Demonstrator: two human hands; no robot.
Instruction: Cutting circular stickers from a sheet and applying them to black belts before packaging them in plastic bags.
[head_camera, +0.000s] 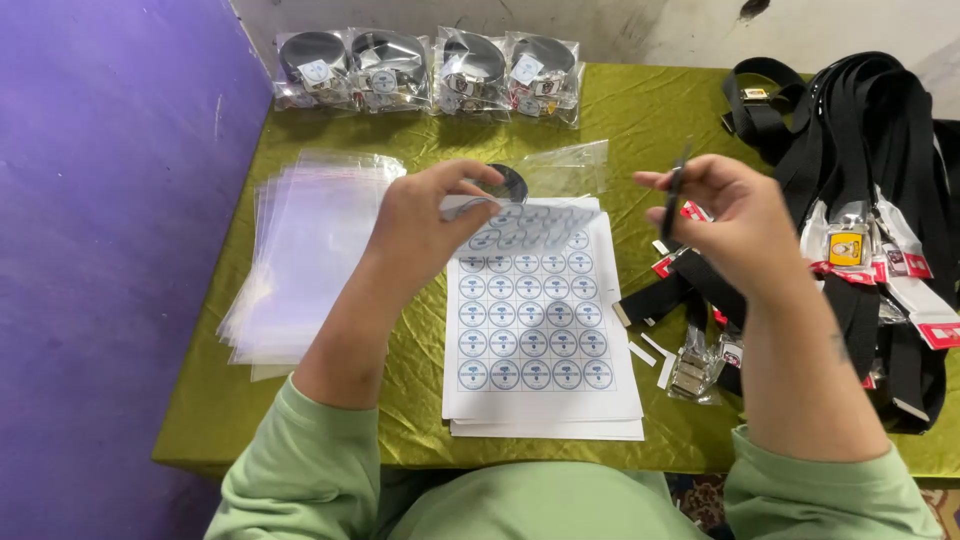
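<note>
My left grip (430, 215) is pinched shut on the top edge of a sticker sheet (530, 310), curling that far end up off the stack while the near end lies flat on the green worktop (640, 110). My right grip (725, 215) is closed around a thin dark tool (675, 190), held nearly upright with its tip pointing up and away from me. The sheet's long axis runs from my chest toward the wall, and the lifted edge sits between my two hands, closer to the left; the tool stands just to the right of that edge, at about the same height, not touching it.

Left of the sheet lies a pile of clear bags (310, 250). To the right, past my wrist, black belts (860, 150) with buckles and red tags are heaped. Farthest off, against the wall, stands a row of bagged coiled belts (430, 70).
</note>
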